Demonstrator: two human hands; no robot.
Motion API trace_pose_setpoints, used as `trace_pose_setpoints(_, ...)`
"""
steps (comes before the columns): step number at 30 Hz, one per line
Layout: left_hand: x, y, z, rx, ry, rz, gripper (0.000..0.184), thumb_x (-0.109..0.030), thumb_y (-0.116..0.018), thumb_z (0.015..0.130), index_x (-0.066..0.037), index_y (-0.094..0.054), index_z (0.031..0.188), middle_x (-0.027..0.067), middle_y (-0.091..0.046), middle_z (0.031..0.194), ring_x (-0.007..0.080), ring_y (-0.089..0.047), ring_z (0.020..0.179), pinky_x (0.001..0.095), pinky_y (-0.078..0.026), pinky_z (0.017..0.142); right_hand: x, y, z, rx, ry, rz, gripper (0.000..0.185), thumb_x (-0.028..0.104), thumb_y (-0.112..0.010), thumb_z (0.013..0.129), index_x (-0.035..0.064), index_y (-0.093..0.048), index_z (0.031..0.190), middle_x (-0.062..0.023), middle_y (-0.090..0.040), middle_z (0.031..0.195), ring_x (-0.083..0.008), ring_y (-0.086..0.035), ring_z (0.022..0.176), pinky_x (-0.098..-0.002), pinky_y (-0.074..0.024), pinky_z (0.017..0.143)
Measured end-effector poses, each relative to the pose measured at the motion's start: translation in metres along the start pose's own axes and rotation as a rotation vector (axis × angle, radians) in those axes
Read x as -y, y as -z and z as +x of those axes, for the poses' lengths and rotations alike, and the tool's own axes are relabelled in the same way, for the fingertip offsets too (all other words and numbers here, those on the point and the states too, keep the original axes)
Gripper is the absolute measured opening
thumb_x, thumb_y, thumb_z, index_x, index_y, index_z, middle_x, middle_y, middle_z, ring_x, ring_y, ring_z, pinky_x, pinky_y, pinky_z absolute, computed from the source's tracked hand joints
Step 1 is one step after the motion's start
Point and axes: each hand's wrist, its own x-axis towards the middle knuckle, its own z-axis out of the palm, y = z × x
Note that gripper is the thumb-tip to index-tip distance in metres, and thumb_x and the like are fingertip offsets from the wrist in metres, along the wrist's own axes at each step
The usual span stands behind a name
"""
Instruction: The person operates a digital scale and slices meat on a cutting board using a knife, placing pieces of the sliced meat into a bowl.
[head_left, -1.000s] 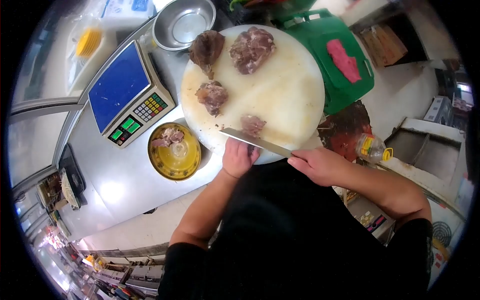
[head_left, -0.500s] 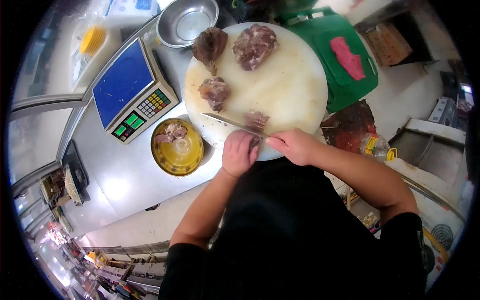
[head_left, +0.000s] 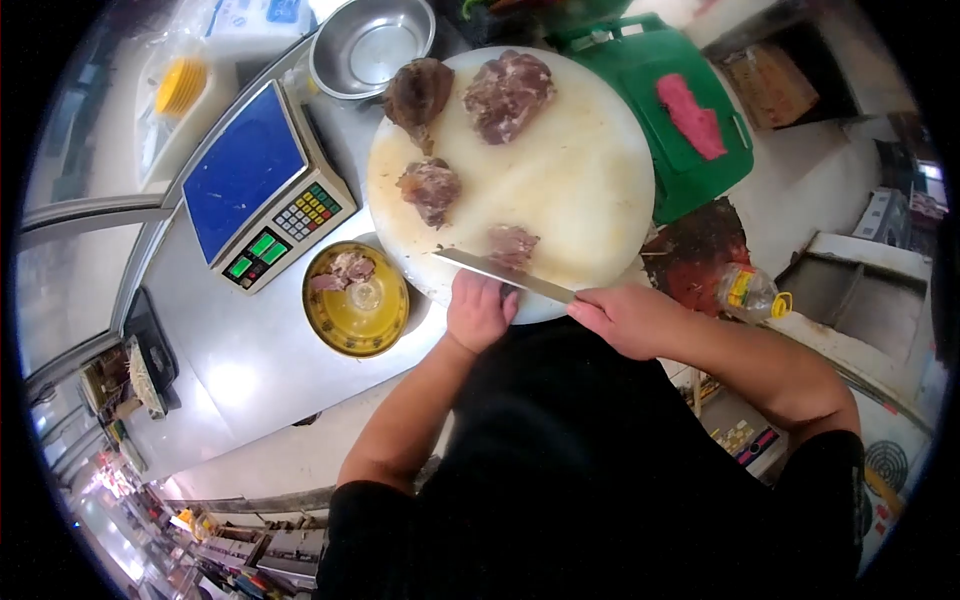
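Note:
My right hand [head_left: 628, 320] is closed round the handle of a knife [head_left: 505, 272], whose long blade points left across the near edge of the round white cutting board [head_left: 590, 190]. Just below the blade, my left hand [head_left: 480, 312] presses with curled fingers on a piece of meat, mostly hidden beneath them. Sliced meat [head_left: 512, 245] lies right beyond the blade. Farther back on the board are a small chunk of meat [head_left: 431, 192], a large chunk of meat [head_left: 509, 96] and a darker brown piece of meat [head_left: 418, 100].
Left of the board stand a yellow bowl [head_left: 345, 328] with meat bits, a digital scale [head_left: 270, 200] and a steel basin [head_left: 345, 45]. A pink cloth [head_left: 690, 115] lies on a green lid [head_left: 690, 185] at the right. An oil bottle [head_left: 752, 292] is near my right forearm.
My right hand and the knife have shifted to the right and slightly down, and more of the blade shows. My left hand stays nearly in place.

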Motion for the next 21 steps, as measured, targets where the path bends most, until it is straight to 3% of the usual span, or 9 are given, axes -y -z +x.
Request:
trace_pose_setpoints(5,0.001,-0.001,0.0,-0.013,-0.005,-0.008,0.045,-0.017,-0.075,0.077,0.0,-0.058,0.115,0.0189,-0.058,0.109,0.0418,-0.056,0.099,0.0485,-0.047,0.09,-0.004,-0.024,0.05,-0.014,0.1,0.017,0.041,0.038,-0.045,0.103,0.0021,-0.065,0.105,-0.0252,-0.065,0.091,-0.0443,-0.063,0.086,-0.045,-0.0507,0.079)
trace_pose_setpoints(8,0.003,-0.003,-0.005,-0.01,-0.009,-0.005,0.044,-0.017,-0.075,0.077,-0.001,-0.058,0.114,0.0185,-0.057,0.108,0.0412,-0.056,0.099,0.0484,-0.047,0.09,-0.004,-0.029,0.063,-0.144,0.216,0.068,0.04,0.037,-0.047,0.103,0.0016,-0.065,0.102,-0.0252,-0.065,0.088,-0.0441,-0.063,0.084,-0.0445,-0.0502,0.077)
trace_pose_setpoints(10,0.001,-0.001,-0.002,-0.01,-0.008,-0.033,0.044,-0.018,-0.074,0.077,-0.001,-0.057,0.114,0.0182,-0.057,0.107,0.0408,-0.056,0.099,0.0482,-0.047,0.09,-0.001,-0.022,0.062,-0.108,0.165,0.114,0.048,0.045,-0.047,0.101,0.0011,-0.067,0.099,-0.0261,-0.067,0.087,-0.045,-0.065,0.083,-0.0499,-0.0514,0.077)
trace_pose_setpoints(21,-0.002,0.001,0.001,0.002,0.016,0.007,0.049,-0.019,-0.074,0.078,0.0,-0.056,0.119,0.0196,-0.06,0.117,0.0405,-0.057,0.108,0.0487,-0.046,0.098,0.004,0.001,-0.028,-0.046,-0.008,0.047,0.047,0.044,-0.045,0.102,0.002,-0.066,0.105,-0.0247,-0.068,0.091,-0.0448,-0.065,0.088,-0.0503,-0.0506,0.08)
